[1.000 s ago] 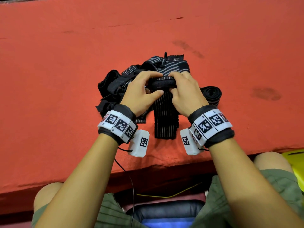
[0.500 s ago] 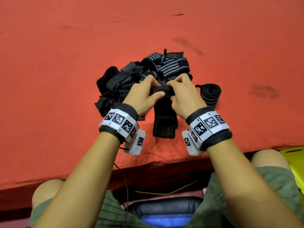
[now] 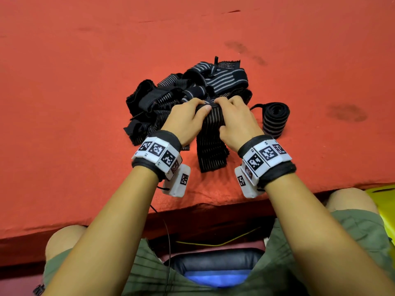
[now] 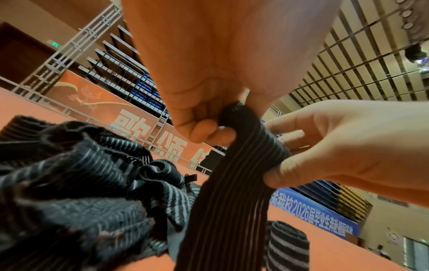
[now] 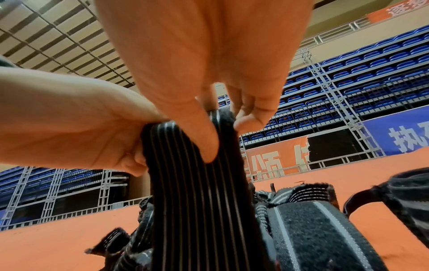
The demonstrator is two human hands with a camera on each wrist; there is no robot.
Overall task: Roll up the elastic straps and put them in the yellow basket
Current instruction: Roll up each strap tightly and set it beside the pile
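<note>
On a red-covered table (image 3: 85, 82) in a sports hall, you start rolling a striped strap.

Your left hand (image 3: 183, 122) and right hand (image 3: 237, 122) both curl thumb and fingers round the strap's (image 3: 211, 150) rolled top end, pinching it from either side so the coil stays tight while its tail trails toward you. The loose pile (image 3: 171, 95) lies just behind; one finished roll (image 3: 275, 118) sits to your right. The yellow basket (image 3: 386, 201) waits beside your right knee, below the table edge.

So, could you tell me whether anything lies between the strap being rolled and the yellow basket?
Nothing visible does. Both the left hand and the right hand grip the strap over the red table; only bare table edge separates it from the yellow basket, whose corner alone shows at the lower right.
</note>
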